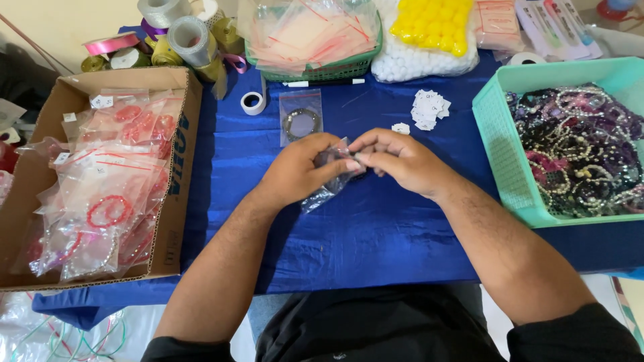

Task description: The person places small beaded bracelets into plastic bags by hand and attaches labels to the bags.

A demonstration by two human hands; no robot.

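**Bagging Beads at a Blue Table**

Pinching a small clear plastic bag (333,175) between both hands over the blue tablecloth (376,234), near the table's middle. Left hand (295,172) curled around the bag's left side, fingers closed on the plastic, thumb pressed against its top edge. Right hand (397,159) meeting it from the other side, fingertips (362,155) drawn together and clamped on the bag's upper rim, touching the left thumb. Something dark inside the bag, too hidden by the fingers to tell apart. Lower end of the bag hanging crumpled just above the cloth.

Lying flat just beyond the hands, a second clear bag with a dark bead bracelet (300,117) sealed inside. Beside it, a small roll of white tape (253,103); to the right, a loose heap of small white paper tags (428,108). Standing at the left edge, an open cardboard box (181,167) filled with bagged red and pink bracelets. Sitting at the right edge, a turquoise plastic basket (500,154) heaped with tangled beaded bracelets in purple, black and pearl.

Farther back, a green basket of empty zip bags (315,33), a white pen (322,83) in front of it, spools of ribbon (188,40) to the left, and a bag of yellow and white balls (429,33) to the right.
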